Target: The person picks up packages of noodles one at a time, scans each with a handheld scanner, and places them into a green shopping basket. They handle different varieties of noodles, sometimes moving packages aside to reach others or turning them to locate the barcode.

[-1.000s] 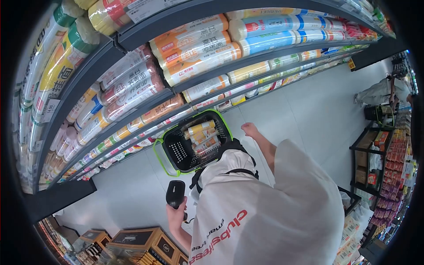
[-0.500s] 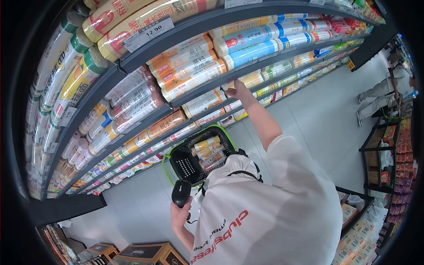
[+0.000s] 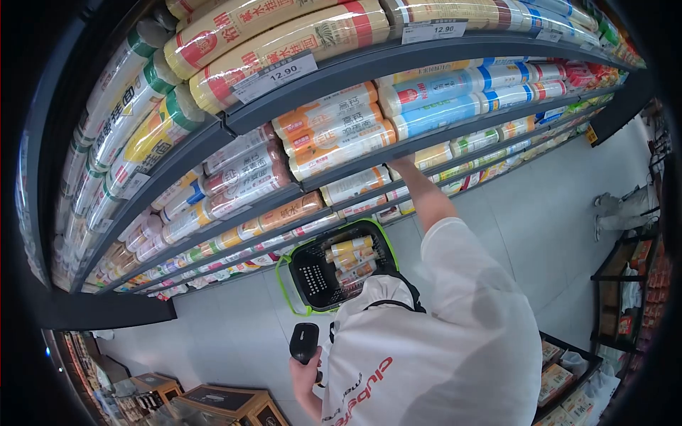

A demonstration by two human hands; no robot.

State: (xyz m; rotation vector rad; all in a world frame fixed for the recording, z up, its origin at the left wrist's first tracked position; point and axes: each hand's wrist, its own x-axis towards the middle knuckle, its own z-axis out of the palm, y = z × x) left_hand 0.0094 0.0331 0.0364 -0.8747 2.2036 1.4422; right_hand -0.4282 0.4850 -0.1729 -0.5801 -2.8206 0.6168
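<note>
My left hand [image 3: 305,370] is closed round a black handheld barcode scanner [image 3: 304,342], held low beside my body. My right arm stretches forward to the shelf, where my right hand [image 3: 402,165] reaches in beneath a dark shelf edge; its fingers are hidden there. Nearest to it are a yellowish noodle pack [image 3: 431,155] and a white-and-orange noodle pack [image 3: 355,186]. On the floor in front of me stands a black shopping basket [image 3: 310,290] with a green rim and handle. Several yellow and orange noodle packs [image 3: 351,248] lie inside it.
Curved-looking shelves [image 3: 419,145] hold rows of cylindrical noodle packs, with price tags [image 3: 275,77] on the edges. Another person's legs [image 3: 619,213] show at the right. Display racks [image 3: 615,284] stand at the right, and wooden display cases [image 3: 226,405] at the lower left.
My right hand has gone further in under the shelf edge, hiding its fingers. The whole view has shifted, so shelves and basket appear lower and further right. The scanner stays in my left hand.
</note>
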